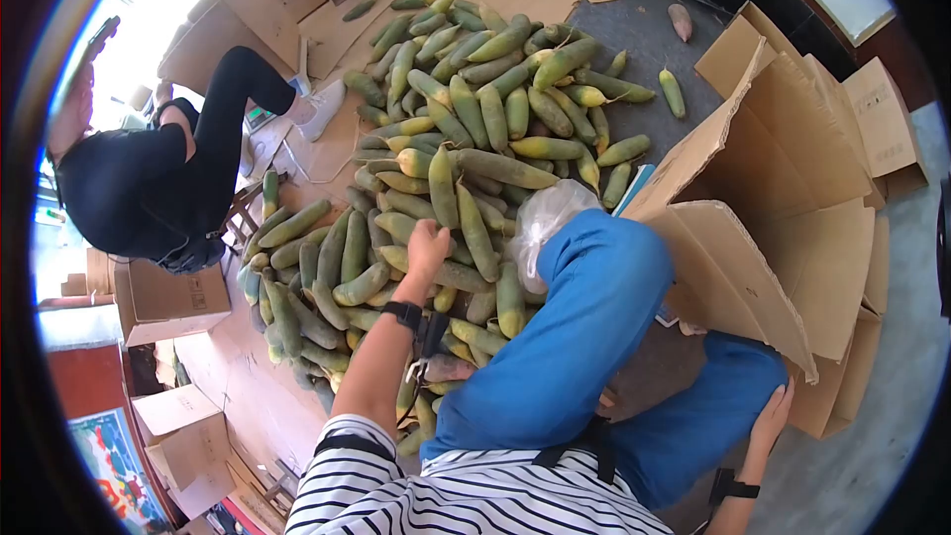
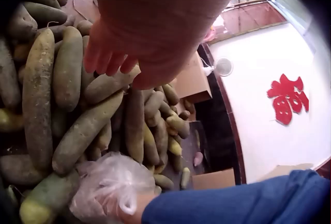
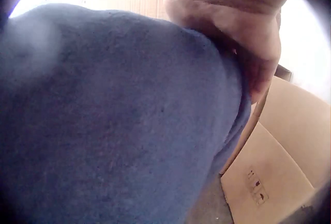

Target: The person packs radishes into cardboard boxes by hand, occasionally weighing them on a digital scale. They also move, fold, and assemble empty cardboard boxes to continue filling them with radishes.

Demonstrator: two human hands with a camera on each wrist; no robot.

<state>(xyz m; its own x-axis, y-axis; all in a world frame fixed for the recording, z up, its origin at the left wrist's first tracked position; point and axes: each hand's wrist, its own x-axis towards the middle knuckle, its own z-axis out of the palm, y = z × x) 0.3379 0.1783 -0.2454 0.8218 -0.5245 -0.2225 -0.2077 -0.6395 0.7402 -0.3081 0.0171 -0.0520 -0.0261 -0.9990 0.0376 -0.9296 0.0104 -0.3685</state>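
A large pile of green radishes (image 1: pixel 485 109) covers the floor before the seated person. In the head view, the left hand (image 1: pixel 428 246) is over the near part of the pile, close to the end of one upright-looking green radish (image 1: pixel 442 188). The left wrist view has this hand (image 2: pixel 145 53) above the radishes, fingers hanging loosely bent, with nothing seen in its grasp. Meanwhile the right hand (image 1: pixel 771 421) rests on the knee of the blue trousers (image 1: pixel 708 391). Seen from the right wrist, that hand (image 3: pixel 238 33) lies over the cloth, its fingertips partly hidden behind the knee.
A tall open cardboard box (image 1: pixel 783 188) stands right of the legs. Beside the nearer knee sits a clear plastic bag (image 1: pixel 550 223). Another person in black (image 1: pixel 149 178) is at the left, near more cardboard boxes (image 1: pixel 173 297). Several radishes lie loose on the dark floor sheet (image 1: pixel 634 35).
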